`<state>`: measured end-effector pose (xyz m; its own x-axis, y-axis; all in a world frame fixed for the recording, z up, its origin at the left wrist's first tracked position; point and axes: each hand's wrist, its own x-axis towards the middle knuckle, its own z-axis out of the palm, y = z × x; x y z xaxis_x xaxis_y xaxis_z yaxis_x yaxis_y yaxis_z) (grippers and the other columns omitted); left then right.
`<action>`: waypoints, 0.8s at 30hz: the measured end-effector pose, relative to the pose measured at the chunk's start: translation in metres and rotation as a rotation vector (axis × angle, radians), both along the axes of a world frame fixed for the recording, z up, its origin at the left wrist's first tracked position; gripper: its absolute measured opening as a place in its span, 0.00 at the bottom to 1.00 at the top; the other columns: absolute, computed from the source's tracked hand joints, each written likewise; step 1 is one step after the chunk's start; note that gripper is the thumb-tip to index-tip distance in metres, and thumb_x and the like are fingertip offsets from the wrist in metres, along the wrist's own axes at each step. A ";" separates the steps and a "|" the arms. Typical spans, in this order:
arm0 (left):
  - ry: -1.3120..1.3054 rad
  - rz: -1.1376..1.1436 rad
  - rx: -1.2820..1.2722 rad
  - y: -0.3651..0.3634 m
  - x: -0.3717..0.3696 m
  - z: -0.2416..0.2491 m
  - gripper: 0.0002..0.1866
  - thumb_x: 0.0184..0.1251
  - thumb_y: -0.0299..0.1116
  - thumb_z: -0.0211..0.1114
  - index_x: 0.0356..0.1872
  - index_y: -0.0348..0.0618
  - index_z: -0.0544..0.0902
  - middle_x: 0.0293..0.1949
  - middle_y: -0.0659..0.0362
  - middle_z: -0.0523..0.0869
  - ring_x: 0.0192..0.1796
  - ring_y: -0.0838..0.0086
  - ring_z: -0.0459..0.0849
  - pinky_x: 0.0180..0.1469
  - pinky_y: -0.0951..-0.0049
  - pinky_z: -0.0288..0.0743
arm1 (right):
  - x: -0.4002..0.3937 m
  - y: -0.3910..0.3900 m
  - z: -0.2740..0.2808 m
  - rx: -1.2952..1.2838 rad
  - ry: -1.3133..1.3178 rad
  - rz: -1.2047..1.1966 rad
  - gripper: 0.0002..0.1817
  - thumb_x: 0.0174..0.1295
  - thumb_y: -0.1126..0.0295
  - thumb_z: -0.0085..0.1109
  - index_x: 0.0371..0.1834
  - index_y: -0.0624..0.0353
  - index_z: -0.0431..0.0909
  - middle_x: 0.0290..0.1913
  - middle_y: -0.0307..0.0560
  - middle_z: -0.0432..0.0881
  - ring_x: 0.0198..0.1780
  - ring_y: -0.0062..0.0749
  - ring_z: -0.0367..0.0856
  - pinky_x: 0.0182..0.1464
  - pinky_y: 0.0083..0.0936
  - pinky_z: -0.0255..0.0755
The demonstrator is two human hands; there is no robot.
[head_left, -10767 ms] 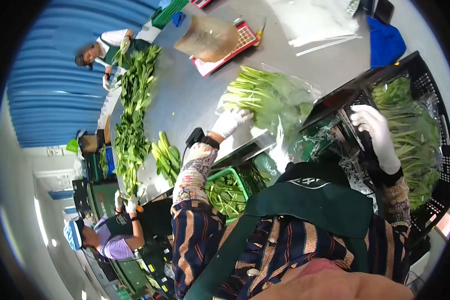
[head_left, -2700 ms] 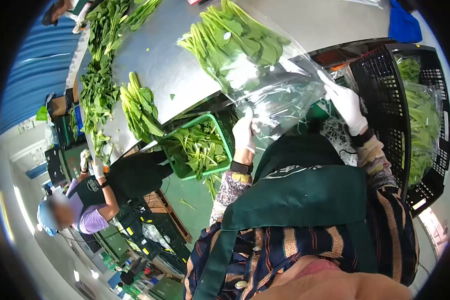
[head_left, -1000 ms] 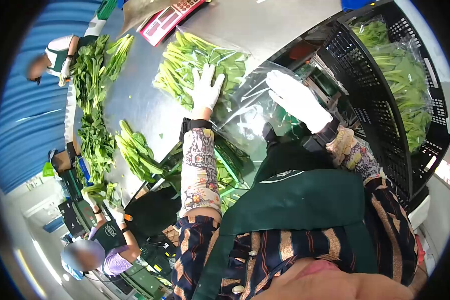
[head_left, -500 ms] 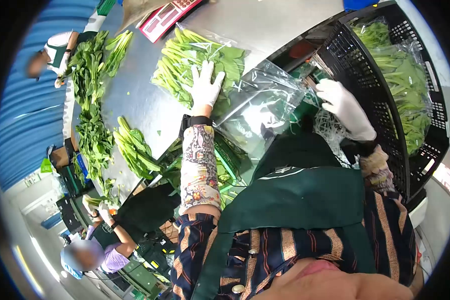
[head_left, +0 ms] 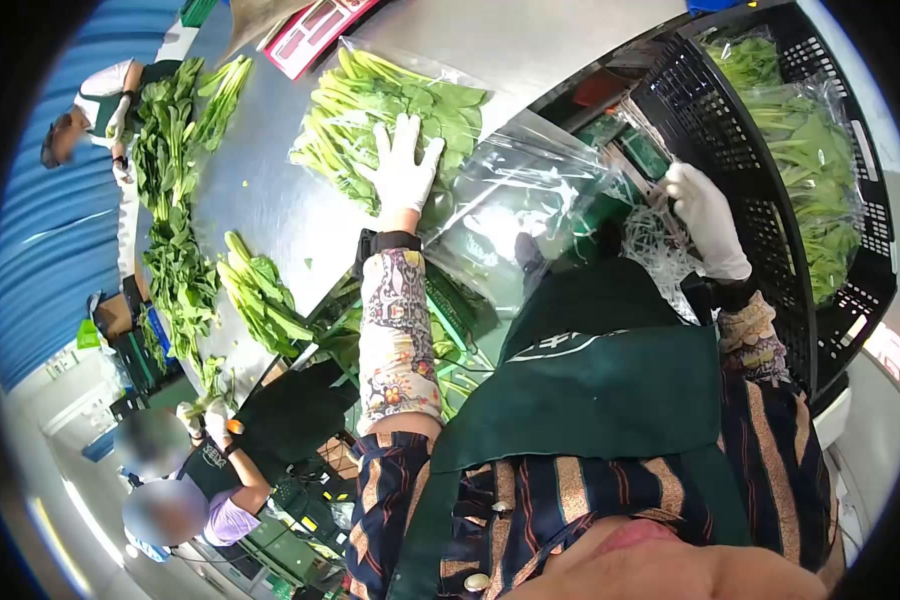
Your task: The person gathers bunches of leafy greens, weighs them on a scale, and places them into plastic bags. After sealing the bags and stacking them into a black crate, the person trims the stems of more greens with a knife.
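Note:
My left hand [head_left: 403, 170], in a white glove, lies with fingers spread on a clear bag of leafy greens [head_left: 355, 125] on the metal table. The bag's empty plastic end [head_left: 530, 190] stretches toward the right. My right hand [head_left: 708, 220], also gloved, is curled beside the black crate, above a bundle of thin white strips [head_left: 660, 245]. Its fingertips are bent inward, and what they hold, if anything, cannot be made out.
A black crate [head_left: 770, 190] with bagged greens [head_left: 805, 170] stands at right. Loose greens [head_left: 175, 230] line the table's far edge, near a bunch [head_left: 260, 295]. A red scale [head_left: 315, 35] sits at top. Co-workers' gloved hands [head_left: 217, 420] are at lower left; another person [head_left: 105, 105] is at upper left.
My right hand has moved a little right and its fingers have curled in. The bagged greens and my left hand have shifted slightly left. The loose plastic is spread flatter.

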<state>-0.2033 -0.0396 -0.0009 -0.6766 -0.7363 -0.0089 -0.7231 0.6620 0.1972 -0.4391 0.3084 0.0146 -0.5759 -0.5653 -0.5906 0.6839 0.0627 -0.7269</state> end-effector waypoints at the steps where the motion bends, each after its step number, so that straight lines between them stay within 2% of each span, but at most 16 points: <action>1: 0.002 0.000 0.000 0.000 0.001 -0.001 0.31 0.61 0.58 0.55 0.64 0.63 0.68 0.70 0.66 0.60 0.74 0.63 0.48 0.64 0.30 0.32 | 0.007 -0.008 0.013 0.000 0.002 0.000 0.17 0.67 0.60 0.48 0.49 0.61 0.74 0.43 0.39 0.79 0.42 0.19 0.75 0.42 0.13 0.66; 3: -0.018 -0.005 -0.031 0.000 -0.001 -0.002 0.31 0.61 0.58 0.54 0.64 0.62 0.67 0.70 0.66 0.60 0.74 0.63 0.48 0.64 0.30 0.32 | 0.027 -0.031 0.039 0.085 0.089 0.388 0.21 0.69 0.55 0.42 0.52 0.60 0.73 0.48 0.42 0.79 0.48 0.23 0.76 0.47 0.16 0.67; 4: -0.017 -0.007 -0.034 -0.001 -0.002 -0.001 0.31 0.61 0.58 0.54 0.64 0.62 0.67 0.70 0.66 0.60 0.74 0.63 0.48 0.64 0.30 0.32 | 0.035 -0.038 0.035 0.050 0.008 0.392 0.24 0.70 0.51 0.36 0.53 0.60 0.71 0.51 0.45 0.78 0.53 0.25 0.76 0.49 0.21 0.68; 5: -0.015 -0.007 -0.036 -0.001 -0.002 -0.001 0.31 0.61 0.58 0.54 0.64 0.62 0.67 0.70 0.66 0.60 0.74 0.63 0.48 0.64 0.30 0.32 | 0.044 -0.045 0.037 -0.059 0.064 0.396 0.21 0.69 0.54 0.42 0.51 0.61 0.73 0.49 0.44 0.79 0.48 0.23 0.78 0.43 0.19 0.70; 7: -0.024 -0.012 -0.033 0.000 0.002 -0.004 0.31 0.61 0.58 0.54 0.65 0.62 0.67 0.70 0.66 0.60 0.74 0.63 0.48 0.64 0.30 0.32 | 0.052 -0.058 0.038 -0.128 0.390 0.464 0.18 0.67 0.59 0.49 0.48 0.63 0.75 0.43 0.44 0.82 0.40 0.21 0.80 0.39 0.15 0.71; 9: -0.004 -0.028 -0.052 -0.003 0.001 -0.005 0.31 0.61 0.58 0.54 0.65 0.62 0.67 0.70 0.66 0.60 0.74 0.63 0.48 0.64 0.30 0.32 | 0.043 -0.054 0.032 -0.112 0.365 0.235 0.12 0.64 0.67 0.51 0.40 0.65 0.78 0.32 0.42 0.83 0.32 0.19 0.79 0.36 0.13 0.71; 11: -0.026 -0.011 -0.029 -0.002 -0.002 0.001 0.30 0.61 0.56 0.56 0.65 0.62 0.67 0.70 0.65 0.61 0.74 0.63 0.48 0.65 0.31 0.32 | 0.013 -0.024 0.003 -0.096 0.343 0.058 0.11 0.62 0.68 0.50 0.38 0.64 0.78 0.33 0.41 0.82 0.32 0.18 0.79 0.35 0.13 0.69; 13: 0.045 -0.003 -0.003 -0.001 0.001 0.000 0.30 0.61 0.55 0.57 0.64 0.62 0.68 0.69 0.65 0.61 0.74 0.62 0.48 0.65 0.31 0.31 | -0.010 0.000 0.011 0.146 0.309 -0.092 0.12 0.61 0.67 0.50 0.40 0.63 0.79 0.34 0.40 0.82 0.33 0.18 0.78 0.36 0.13 0.68; 14: 0.140 0.011 -0.007 0.002 0.005 0.001 0.30 0.61 0.54 0.58 0.64 0.56 0.68 0.69 0.61 0.61 0.73 0.60 0.51 0.68 0.38 0.34 | -0.015 0.003 0.018 0.203 0.340 -0.068 0.12 0.61 0.66 0.51 0.40 0.61 0.79 0.34 0.40 0.82 0.34 0.18 0.78 0.38 0.14 0.68; 15: 0.321 -0.091 -0.175 -0.001 0.016 0.001 0.32 0.61 0.48 0.61 0.64 0.45 0.66 0.69 0.52 0.60 0.71 0.58 0.54 0.70 0.50 0.40 | -0.018 0.003 0.028 0.256 0.370 -0.045 0.12 0.61 0.65 0.51 0.40 0.60 0.80 0.35 0.39 0.82 0.35 0.18 0.78 0.39 0.14 0.68; 17: 0.655 0.334 -0.166 0.036 0.022 0.022 0.34 0.60 0.42 0.64 0.64 0.35 0.64 0.65 0.42 0.63 0.69 0.55 0.58 0.70 0.59 0.47 | -0.016 -0.013 0.048 0.244 0.418 0.007 0.12 0.62 0.66 0.50 0.43 0.59 0.80 0.36 0.38 0.82 0.37 0.18 0.78 0.41 0.15 0.68; 19: 0.932 0.757 0.096 0.067 0.031 0.040 0.30 0.60 0.35 0.65 0.59 0.31 0.66 0.57 0.44 0.71 0.61 0.59 0.68 0.63 0.61 0.60 | -0.013 -0.042 0.055 0.163 0.596 0.159 0.13 0.64 0.68 0.49 0.46 0.60 0.79 0.38 0.37 0.82 0.40 0.18 0.78 0.41 0.15 0.68; 21: 1.089 0.759 0.116 0.065 0.070 0.000 0.25 0.60 0.31 0.66 0.54 0.31 0.68 0.49 0.51 0.75 0.50 0.67 0.73 0.53 0.66 0.69 | -0.008 -0.077 0.062 -0.010 0.808 0.438 0.14 0.65 0.68 0.50 0.49 0.63 0.77 0.45 0.41 0.81 0.47 0.18 0.77 0.44 0.17 0.69; 23: 1.199 0.707 0.107 0.063 0.079 -0.014 0.13 0.57 0.28 0.68 0.34 0.38 0.70 0.32 0.60 0.72 0.34 0.74 0.70 0.40 0.72 0.68 | 0.009 -0.123 0.067 -0.128 0.806 0.608 0.15 0.65 0.68 0.51 0.49 0.65 0.76 0.46 0.43 0.81 0.48 0.20 0.77 0.47 0.18 0.69; 24: 1.285 0.784 0.246 0.062 0.080 -0.017 0.13 0.57 0.29 0.68 0.35 0.37 0.71 0.33 0.60 0.74 0.34 0.75 0.71 0.40 0.73 0.69 | 0.017 -0.145 0.065 -0.103 0.864 0.710 0.15 0.65 0.68 0.51 0.50 0.65 0.75 0.46 0.44 0.81 0.48 0.23 0.77 0.51 0.20 0.69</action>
<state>-0.1236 0.0219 -0.0175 0.2264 -0.9698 0.0903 -0.1229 0.0635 0.9904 -0.4217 0.1636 0.0798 -0.2972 -0.9514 -0.0804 -0.2185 0.1498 -0.9643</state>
